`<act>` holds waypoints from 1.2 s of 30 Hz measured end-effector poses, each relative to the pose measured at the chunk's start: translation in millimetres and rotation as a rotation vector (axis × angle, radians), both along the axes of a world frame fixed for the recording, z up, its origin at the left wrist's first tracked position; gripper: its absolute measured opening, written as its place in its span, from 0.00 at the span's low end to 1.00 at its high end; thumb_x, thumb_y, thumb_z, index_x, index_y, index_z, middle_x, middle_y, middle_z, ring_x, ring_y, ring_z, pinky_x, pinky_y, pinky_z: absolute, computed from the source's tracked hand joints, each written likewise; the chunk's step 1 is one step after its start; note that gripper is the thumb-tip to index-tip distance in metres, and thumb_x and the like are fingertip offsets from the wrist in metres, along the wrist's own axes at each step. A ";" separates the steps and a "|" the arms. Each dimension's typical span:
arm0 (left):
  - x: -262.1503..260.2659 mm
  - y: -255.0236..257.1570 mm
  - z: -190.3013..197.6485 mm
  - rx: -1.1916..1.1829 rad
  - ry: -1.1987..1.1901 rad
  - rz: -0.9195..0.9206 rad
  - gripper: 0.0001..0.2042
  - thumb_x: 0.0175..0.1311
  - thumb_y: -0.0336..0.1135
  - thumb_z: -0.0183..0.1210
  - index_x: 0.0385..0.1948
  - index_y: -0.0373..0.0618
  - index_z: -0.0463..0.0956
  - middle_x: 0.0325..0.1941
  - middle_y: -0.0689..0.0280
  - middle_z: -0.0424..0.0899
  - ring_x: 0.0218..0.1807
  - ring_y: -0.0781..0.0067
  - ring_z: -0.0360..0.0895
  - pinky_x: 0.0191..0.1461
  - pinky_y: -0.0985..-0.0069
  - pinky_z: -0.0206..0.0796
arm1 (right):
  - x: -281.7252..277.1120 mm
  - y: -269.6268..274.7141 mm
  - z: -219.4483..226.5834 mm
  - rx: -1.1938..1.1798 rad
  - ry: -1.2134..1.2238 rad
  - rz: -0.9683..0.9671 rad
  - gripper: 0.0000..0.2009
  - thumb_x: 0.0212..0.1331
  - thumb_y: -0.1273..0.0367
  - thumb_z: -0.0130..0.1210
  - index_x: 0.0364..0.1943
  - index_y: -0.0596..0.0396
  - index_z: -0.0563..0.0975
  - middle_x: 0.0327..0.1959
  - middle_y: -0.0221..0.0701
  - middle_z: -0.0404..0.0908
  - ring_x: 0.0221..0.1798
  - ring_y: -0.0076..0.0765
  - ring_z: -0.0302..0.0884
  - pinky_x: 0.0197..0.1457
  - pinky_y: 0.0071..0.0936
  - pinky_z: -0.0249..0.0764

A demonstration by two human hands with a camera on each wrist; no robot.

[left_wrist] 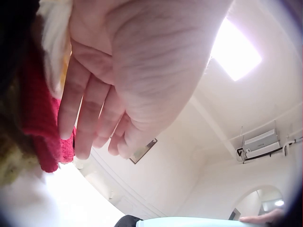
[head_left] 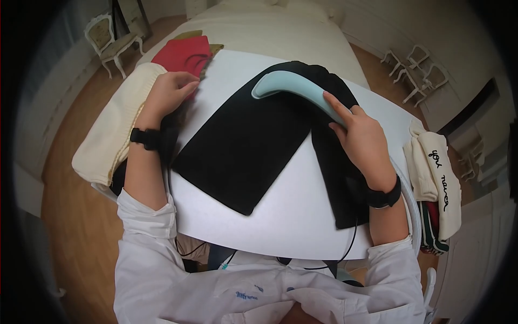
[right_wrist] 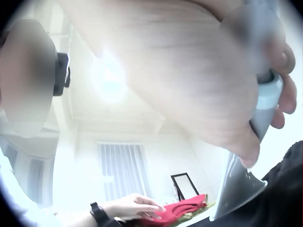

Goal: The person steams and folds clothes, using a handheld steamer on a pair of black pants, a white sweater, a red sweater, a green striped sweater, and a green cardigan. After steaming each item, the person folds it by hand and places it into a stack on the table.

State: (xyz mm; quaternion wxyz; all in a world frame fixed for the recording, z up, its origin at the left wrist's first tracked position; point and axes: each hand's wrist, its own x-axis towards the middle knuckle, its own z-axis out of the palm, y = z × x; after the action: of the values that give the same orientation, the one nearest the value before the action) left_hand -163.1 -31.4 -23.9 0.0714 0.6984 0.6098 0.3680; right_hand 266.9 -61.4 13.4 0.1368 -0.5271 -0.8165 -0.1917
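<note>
In the head view, black trousers [head_left: 243, 156] lie spread on a white table [head_left: 216, 221], their legs toward the person. My right hand [head_left: 364, 140] grips the handle of a light blue, curved handheld tool [head_left: 294, 83]. The tool's head is over the upper part of the trousers. In the right wrist view, that head [right_wrist: 239, 189] looks grey and flares wide at its end, close to the black cloth. My left hand [head_left: 171, 93] holds nothing, fingers relaxed, near a red garment [head_left: 186, 53] at the table's left edge.
Cream knitwear [head_left: 118, 124] is at the left beside the left forearm. Folded cream clothes [head_left: 431, 173] with black lettering are stacked at the right, over striped cloth [head_left: 431, 232]. A bed [head_left: 280, 32] stands behind the table. A black cord [head_left: 348, 251] hangs near the front edge.
</note>
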 end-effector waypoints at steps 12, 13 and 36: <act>2.6 1.0 -1.6 0.004 0.080 -0.001 0.14 0.67 0.40 0.65 0.45 0.40 0.88 0.39 0.55 0.91 0.40 0.61 0.88 0.50 0.68 0.77 | 24.6 -86.2 78.3 -0.464 0.043 0.461 0.36 0.54 0.74 0.70 0.67 0.18 0.78 0.29 0.32 0.75 0.27 0.40 0.78 0.36 0.36 0.77; 2.9 0.9 -1.9 -0.019 0.067 -0.006 0.14 0.67 0.40 0.65 0.45 0.40 0.88 0.39 0.55 0.91 0.40 0.61 0.88 0.50 0.69 0.77 | 27.7 -88.3 79.2 -0.436 0.053 0.460 0.37 0.53 0.74 0.69 0.68 0.18 0.77 0.29 0.32 0.76 0.28 0.40 0.78 0.35 0.36 0.77; 5.2 1.1 -1.4 -0.054 0.184 0.007 0.13 0.66 0.40 0.65 0.43 0.40 0.88 0.40 0.54 0.91 0.41 0.55 0.87 0.50 0.65 0.77 | 36.7 -103.4 92.2 -0.472 0.044 0.522 0.37 0.45 0.80 0.72 0.62 0.25 0.84 0.35 0.34 0.85 0.34 0.40 0.83 0.38 0.35 0.80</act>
State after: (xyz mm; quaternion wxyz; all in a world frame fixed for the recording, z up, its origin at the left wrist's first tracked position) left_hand -157.9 -30.3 -25.3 0.0324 0.7250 0.6257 0.2859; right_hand 303.6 -164.8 105.6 0.0733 -0.3216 -0.9424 0.0554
